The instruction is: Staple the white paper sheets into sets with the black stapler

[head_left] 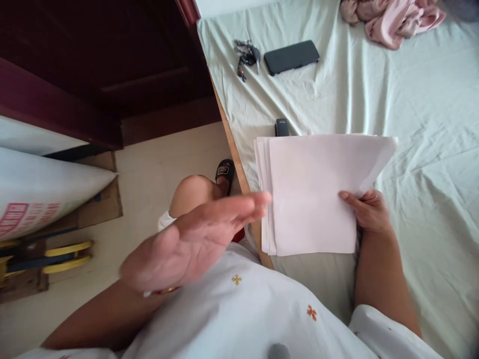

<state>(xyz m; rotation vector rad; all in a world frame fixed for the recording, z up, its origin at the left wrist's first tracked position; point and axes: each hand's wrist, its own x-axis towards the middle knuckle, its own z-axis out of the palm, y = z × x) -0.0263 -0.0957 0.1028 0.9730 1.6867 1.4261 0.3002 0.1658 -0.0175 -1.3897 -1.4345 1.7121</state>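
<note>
A stack of white paper sheets [314, 194] is held up over the bed, its left edges slightly fanned. My right hand [368, 209] grips the stack at its right side, thumb on top and the other fingers hidden beneath. To the left of the sheets, my left hand [198, 234] is raised with fingers stretched out and the palm showing; it holds nothing. Its fingertips come close to the stack's left edge; whether they touch I cannot tell. Behind the top edge of the paper, a small black object, perhaps a stapler [282, 127], is partly covered.
A dark phone [292, 57] and a bunch of keys [247, 56] lie on the pale green bedsheet [430, 149]. Crumpled pink cloth [396, 22] is at the back right. On the floor at left are a large white sack [48, 189] and a yellow-edged item [67, 257].
</note>
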